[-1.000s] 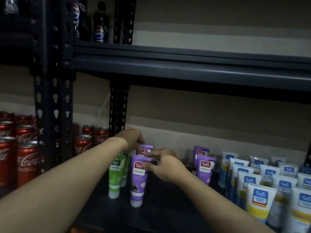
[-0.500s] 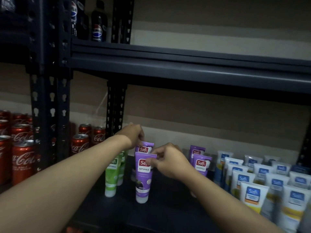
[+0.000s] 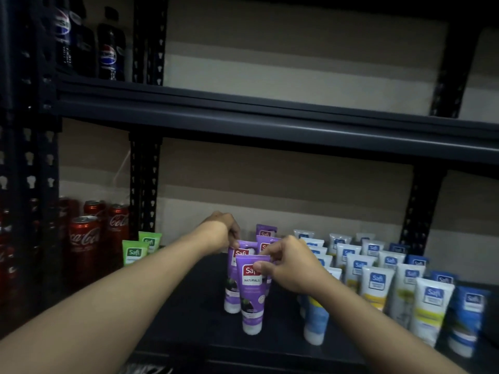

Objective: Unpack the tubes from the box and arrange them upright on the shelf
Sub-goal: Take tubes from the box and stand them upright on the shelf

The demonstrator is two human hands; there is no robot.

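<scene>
right hand [image 3: 290,268]: pinches front purple tube [image 3: 252,300] at crimp. left hand [image 3: 220,233]: pinches rear purple tube [image 3: 232,282], 11 o'clock. handling: seat caps flat on shelf [image 3: 194,319], release gently.

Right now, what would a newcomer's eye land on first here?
Two hands mid-shelf: the right hand pinches the top of the front purple tube, the left hand grips the second purple tube behind it. Rows of white and blue tubes stand to the right, red cola cans to the left.
</scene>
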